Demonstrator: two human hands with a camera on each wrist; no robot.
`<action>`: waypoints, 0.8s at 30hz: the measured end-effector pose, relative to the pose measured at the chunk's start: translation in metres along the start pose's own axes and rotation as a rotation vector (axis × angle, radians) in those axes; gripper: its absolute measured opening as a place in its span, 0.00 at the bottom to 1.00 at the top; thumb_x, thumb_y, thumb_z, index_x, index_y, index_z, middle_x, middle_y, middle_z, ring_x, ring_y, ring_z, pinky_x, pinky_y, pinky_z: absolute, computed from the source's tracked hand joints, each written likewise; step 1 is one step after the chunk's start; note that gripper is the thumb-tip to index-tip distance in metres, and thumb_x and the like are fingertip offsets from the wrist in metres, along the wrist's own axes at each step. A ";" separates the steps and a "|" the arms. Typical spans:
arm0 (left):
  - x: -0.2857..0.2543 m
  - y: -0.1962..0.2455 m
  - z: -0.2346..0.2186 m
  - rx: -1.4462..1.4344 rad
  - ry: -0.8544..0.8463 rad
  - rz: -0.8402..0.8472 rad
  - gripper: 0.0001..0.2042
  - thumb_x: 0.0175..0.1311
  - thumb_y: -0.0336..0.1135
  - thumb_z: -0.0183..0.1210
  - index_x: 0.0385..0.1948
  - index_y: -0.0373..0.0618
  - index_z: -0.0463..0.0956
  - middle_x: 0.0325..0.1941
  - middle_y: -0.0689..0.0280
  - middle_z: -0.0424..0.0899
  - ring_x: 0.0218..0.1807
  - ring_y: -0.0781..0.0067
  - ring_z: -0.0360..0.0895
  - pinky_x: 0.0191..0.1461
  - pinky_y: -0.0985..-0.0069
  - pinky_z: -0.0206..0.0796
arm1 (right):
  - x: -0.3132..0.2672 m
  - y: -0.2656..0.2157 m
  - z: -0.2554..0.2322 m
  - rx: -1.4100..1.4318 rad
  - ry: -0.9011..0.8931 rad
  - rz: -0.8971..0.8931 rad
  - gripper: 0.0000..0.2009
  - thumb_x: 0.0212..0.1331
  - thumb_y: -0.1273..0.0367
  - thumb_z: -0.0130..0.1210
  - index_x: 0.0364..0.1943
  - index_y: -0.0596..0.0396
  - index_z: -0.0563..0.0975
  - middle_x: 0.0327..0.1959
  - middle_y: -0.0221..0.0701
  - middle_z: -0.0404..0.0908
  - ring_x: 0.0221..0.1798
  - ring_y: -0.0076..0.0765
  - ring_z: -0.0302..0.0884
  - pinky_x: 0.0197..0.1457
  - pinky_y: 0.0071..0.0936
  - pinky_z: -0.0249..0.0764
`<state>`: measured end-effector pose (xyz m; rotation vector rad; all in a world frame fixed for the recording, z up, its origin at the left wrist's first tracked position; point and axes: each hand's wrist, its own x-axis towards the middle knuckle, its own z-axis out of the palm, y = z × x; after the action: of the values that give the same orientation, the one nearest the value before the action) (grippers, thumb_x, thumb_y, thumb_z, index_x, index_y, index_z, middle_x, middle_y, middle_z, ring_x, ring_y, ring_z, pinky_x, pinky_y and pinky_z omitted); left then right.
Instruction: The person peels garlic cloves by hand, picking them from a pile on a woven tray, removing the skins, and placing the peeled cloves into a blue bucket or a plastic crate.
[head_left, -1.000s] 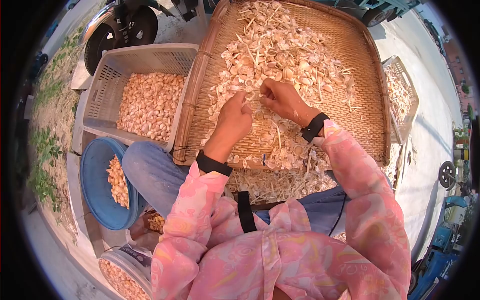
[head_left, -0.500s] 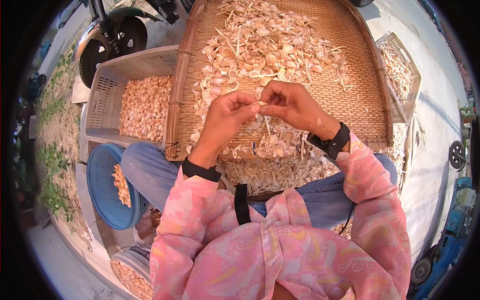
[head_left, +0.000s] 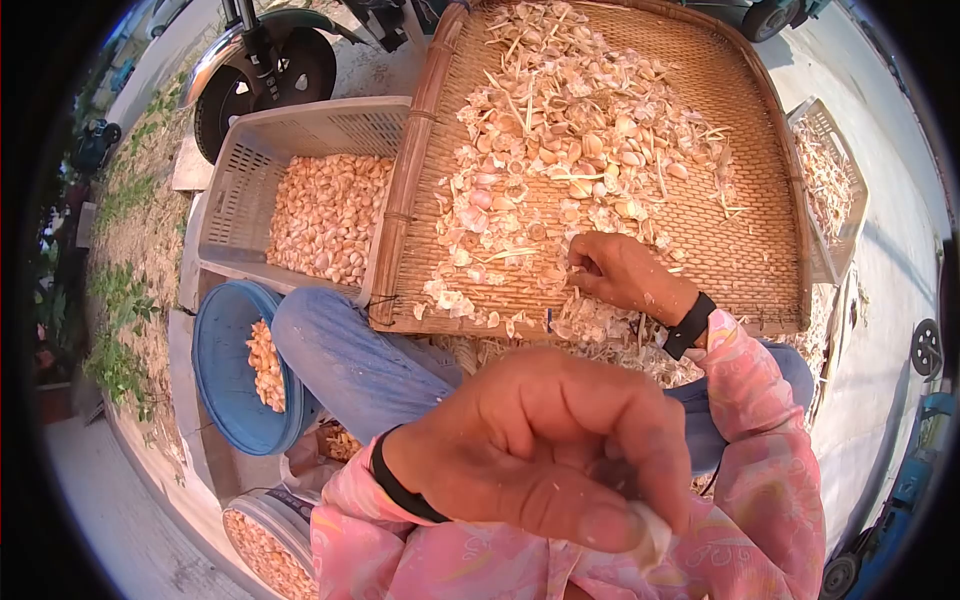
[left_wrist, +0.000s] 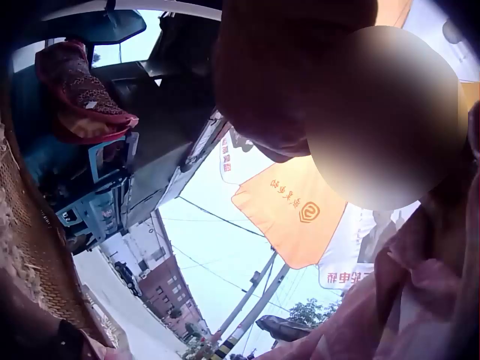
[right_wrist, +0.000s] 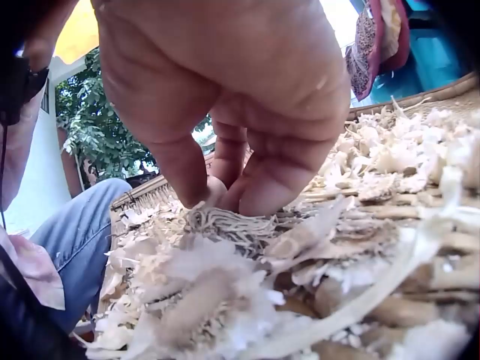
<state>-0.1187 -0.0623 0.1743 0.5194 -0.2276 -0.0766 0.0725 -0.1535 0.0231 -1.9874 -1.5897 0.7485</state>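
Left hand (head_left: 540,440): thumb and bent forefinger pinch pale garlic piece (head_left: 654,538), raised in front of pink patterned clothing (head_left: 450,568). Right hand (head_left: 628,272): fingers curled, tips at stringy root tuft (right_wrist: 236,229) over woven tray (head_left: 745,235); cannot tell whether gripped. Garlic piece: probably light, firm, smooth, easily bruised; take across broad sides, thumb against finger. Husks (right_wrist: 202,281): papery, curled, likely brittle. Tray: coarse interlaced strips, rounded rim. Crate (head_left: 235,185): slotted walls, likely stiff; holds rounded pinkish cloves (head_left: 325,215).

Tray (head_left: 745,255): ahead, garlic heap (head_left: 600,145) on top
Left crate (head_left: 238,170): left of tray, cloves (head_left: 330,215) inside
Basin (head_left: 222,370): nearer, beside left knee (head_left: 335,335)
Bucket (head_left: 290,520): nearer than basin
Right crate (head_left: 828,262): right of tray, scraps (head_left: 825,185) inside
Wheel (head_left: 310,65): behind left crate
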 end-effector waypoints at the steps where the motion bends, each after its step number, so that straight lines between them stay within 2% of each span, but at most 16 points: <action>1: 0.004 0.000 0.017 -0.035 -0.141 0.010 0.07 0.58 0.27 0.57 0.33 0.32 0.72 0.29 0.57 0.74 0.27 0.74 0.72 0.28 0.82 0.63 | 0.001 -0.001 0.002 0.008 0.004 -0.004 0.08 0.46 0.69 0.56 0.27 0.57 0.70 0.24 0.39 0.74 0.29 0.49 0.73 0.32 0.39 0.67; 2: 0.008 0.001 0.034 -0.071 -0.279 0.014 0.06 0.57 0.25 0.58 0.32 0.31 0.74 0.29 0.55 0.76 0.27 0.72 0.74 0.28 0.81 0.66 | 0.000 -0.001 0.003 0.019 0.006 -0.005 0.08 0.47 0.69 0.56 0.27 0.57 0.70 0.24 0.39 0.73 0.29 0.49 0.73 0.32 0.39 0.67; 4: 0.002 0.002 0.050 -0.182 -0.236 -0.077 0.06 0.58 0.24 0.57 0.33 0.29 0.76 0.34 0.56 0.79 0.31 0.75 0.78 0.30 0.85 0.70 | 0.002 -0.002 0.004 0.021 -0.013 0.011 0.08 0.48 0.68 0.56 0.26 0.57 0.70 0.23 0.39 0.73 0.28 0.48 0.73 0.31 0.38 0.67; 7: 0.005 -0.002 0.050 -0.318 -0.254 -0.143 0.06 0.58 0.26 0.58 0.33 0.30 0.75 0.32 0.61 0.78 0.30 0.81 0.76 0.27 0.88 0.67 | 0.002 -0.003 0.004 0.042 -0.032 0.051 0.08 0.48 0.68 0.56 0.26 0.57 0.70 0.23 0.39 0.72 0.28 0.47 0.73 0.31 0.38 0.67; 10: 0.001 -0.009 0.059 -0.424 -0.205 -0.152 0.07 0.59 0.27 0.58 0.33 0.31 0.74 0.33 0.62 0.78 0.30 0.82 0.76 0.28 0.88 0.67 | 0.000 -0.004 0.007 0.103 -0.022 0.059 0.08 0.48 0.69 0.56 0.26 0.57 0.70 0.22 0.38 0.72 0.27 0.46 0.72 0.30 0.37 0.67; 16: 0.001 -0.005 0.060 -0.430 -0.190 -0.197 0.08 0.59 0.28 0.58 0.34 0.31 0.73 0.34 0.62 0.78 0.30 0.82 0.76 0.28 0.88 0.67 | 0.003 -0.005 0.006 0.091 -0.025 0.051 0.08 0.49 0.69 0.56 0.26 0.56 0.69 0.23 0.38 0.71 0.27 0.45 0.73 0.30 0.36 0.67; 20: 0.002 -0.011 0.056 -0.309 -0.207 -0.019 0.08 0.58 0.28 0.59 0.34 0.31 0.73 0.35 0.61 0.78 0.31 0.82 0.75 0.28 0.88 0.66 | 0.003 -0.005 0.007 0.128 -0.010 0.068 0.07 0.49 0.70 0.57 0.28 0.57 0.70 0.24 0.38 0.72 0.27 0.43 0.73 0.30 0.34 0.68; 22: 0.004 0.001 0.054 -0.185 -0.207 -0.053 0.09 0.58 0.29 0.58 0.34 0.31 0.74 0.35 0.60 0.78 0.32 0.81 0.76 0.29 0.86 0.67 | 0.003 -0.006 0.009 0.197 0.020 0.095 0.07 0.49 0.71 0.57 0.29 0.57 0.71 0.24 0.37 0.73 0.26 0.41 0.73 0.30 0.32 0.68; 23: 0.004 0.017 0.053 -0.105 -0.199 -0.141 0.09 0.59 0.29 0.58 0.35 0.31 0.74 0.36 0.59 0.78 0.33 0.79 0.76 0.30 0.85 0.67 | 0.006 -0.006 0.009 0.208 0.038 0.088 0.07 0.49 0.72 0.57 0.30 0.57 0.72 0.24 0.36 0.73 0.26 0.38 0.73 0.30 0.30 0.68; 24: -0.001 0.026 0.051 0.023 -0.126 -0.088 0.08 0.59 0.29 0.57 0.34 0.31 0.73 0.34 0.59 0.77 0.33 0.78 0.75 0.31 0.84 0.66 | 0.007 -0.007 0.008 0.225 0.053 0.083 0.07 0.49 0.73 0.58 0.31 0.57 0.72 0.24 0.35 0.73 0.26 0.35 0.73 0.30 0.28 0.68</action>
<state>-0.1316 -0.0641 0.2301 0.5478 -0.3285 -0.1933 0.0634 -0.1451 0.0207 -1.9021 -1.3367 0.8589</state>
